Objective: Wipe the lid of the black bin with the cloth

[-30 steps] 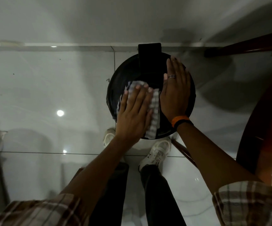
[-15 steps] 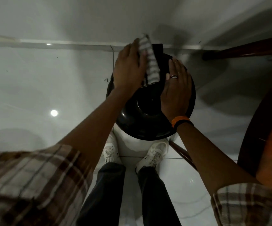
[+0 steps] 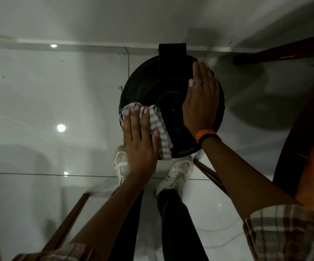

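The black bin's round lid [image 3: 158,81] lies below me against the wall, with a black hinge tab [image 3: 172,51] at its far edge. My left hand [image 3: 139,140] presses a grey-and-white striped cloth [image 3: 160,134] flat on the lid's near-left rim, fingers spread over it. My right hand [image 3: 201,98] rests flat on the lid's right side, palm down, with a ring on one finger and an orange-and-black band at the wrist. The lid's middle shows between the two hands.
Glossy white floor tiles [image 3: 58,91] surround the bin, and a white wall [image 3: 114,19] rises behind it. My white shoes [image 3: 175,176] stand just under the bin. A dark wooden table edge [image 3: 299,138] curves at the right. Wooden legs [image 3: 67,221] cross lower left.
My left hand swept the cloth from the lid's near side up to the far edge by the hinge, then back down to the near-left rim. The right hand stayed in place.
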